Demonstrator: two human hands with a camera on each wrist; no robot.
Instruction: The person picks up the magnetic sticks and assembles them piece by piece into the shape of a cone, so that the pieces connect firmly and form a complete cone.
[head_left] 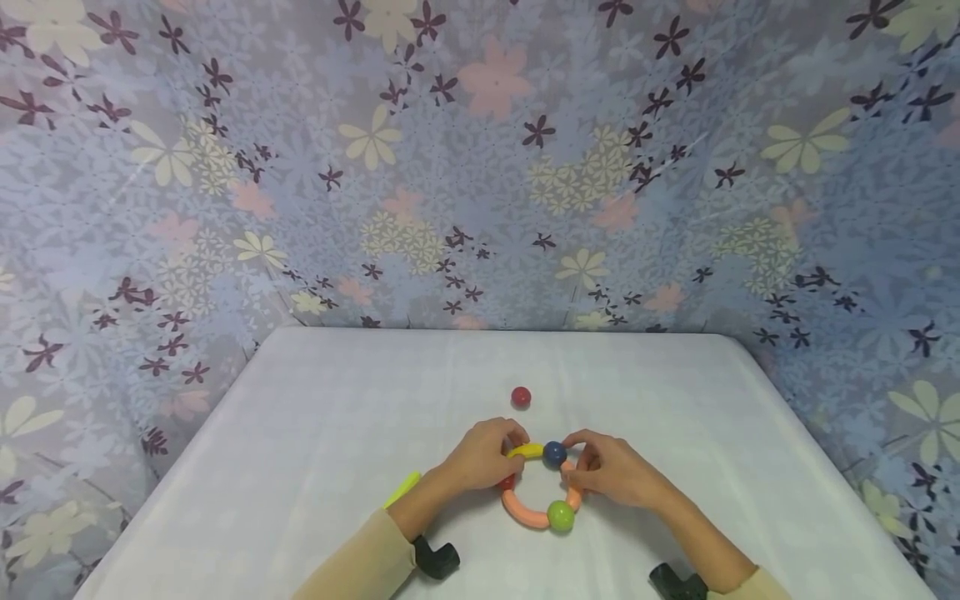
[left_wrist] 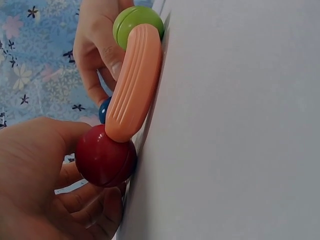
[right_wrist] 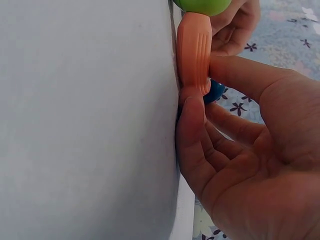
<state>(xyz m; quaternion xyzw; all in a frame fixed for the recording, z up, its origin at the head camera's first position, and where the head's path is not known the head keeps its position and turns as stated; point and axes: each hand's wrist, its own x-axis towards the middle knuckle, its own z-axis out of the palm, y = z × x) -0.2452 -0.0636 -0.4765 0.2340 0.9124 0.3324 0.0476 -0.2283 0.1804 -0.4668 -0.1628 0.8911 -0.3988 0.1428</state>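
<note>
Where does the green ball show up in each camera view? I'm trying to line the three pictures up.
Head: the green ball sits at the near bottom of the toy ring, low centre, between the two hands.
Left wrist: top centre, at the upper end of a peach ribbed piece.
Right wrist: only its lower edge shows at the top border.
Shared landmark: the blue ball.

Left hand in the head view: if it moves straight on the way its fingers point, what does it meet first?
Probably the blue ball: the left hand points rightward along the yellow piece, which ends at that ball. The right hand lies just beyond. Depth is uncertain.
</note>
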